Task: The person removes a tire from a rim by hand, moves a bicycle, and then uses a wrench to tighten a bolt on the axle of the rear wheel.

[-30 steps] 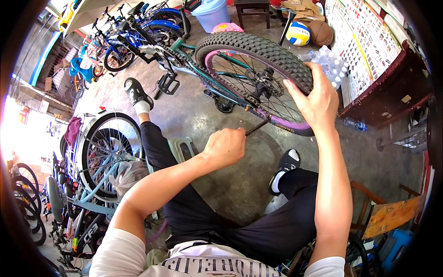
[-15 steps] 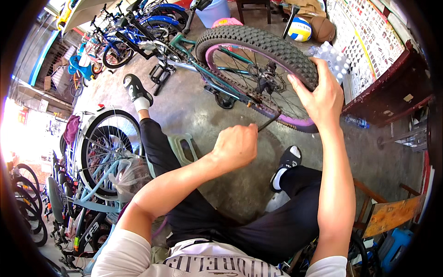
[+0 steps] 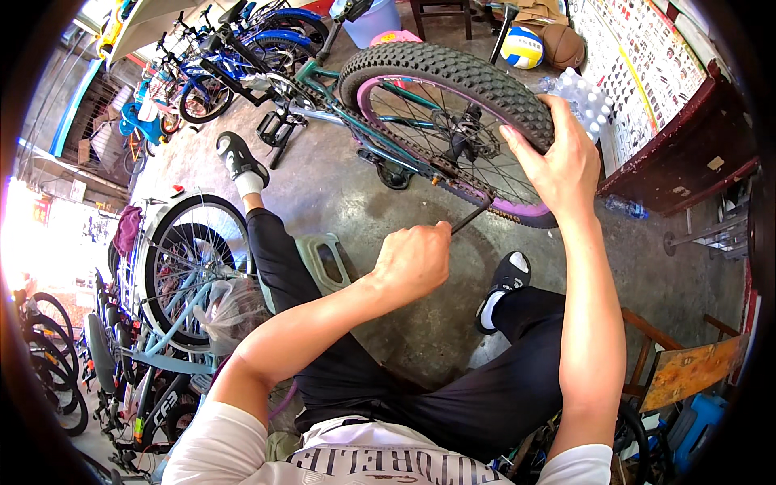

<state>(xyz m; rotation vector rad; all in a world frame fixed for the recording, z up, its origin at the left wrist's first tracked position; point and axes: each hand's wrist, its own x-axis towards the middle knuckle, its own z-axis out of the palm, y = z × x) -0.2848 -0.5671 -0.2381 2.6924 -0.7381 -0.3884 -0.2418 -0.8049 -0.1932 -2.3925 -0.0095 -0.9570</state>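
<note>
Tool: the dark, slender tool (image 3: 473,217) is now seen farther along the purple rim (image 3: 529,210), nearer the right hand than a second ago; over the last half-second it is held almost steady.
Meaning: the work seems to be carried around the rim, with the wheel apparently braced from the right.
Left hand (image 3: 414,257): curled tight, the tool's near end enclosed; its tip is brought to the wheel's near edge, though exact contact cannot be told.
Right hand (image 3: 566,162): half open, thumb and fingers spread over the tyre.
Tyre (image 3: 453,66): black, rounded, thickly knobbed, tilted ahead of both hands.
Spokes and frame: thin wires are gathered at the dark hub (image 3: 465,136); slim teal tubing (image 3: 408,160) is seen beyond the left hand.
Stool (image 3: 323,257): smooth, pale green, left of the left hand.
</note>
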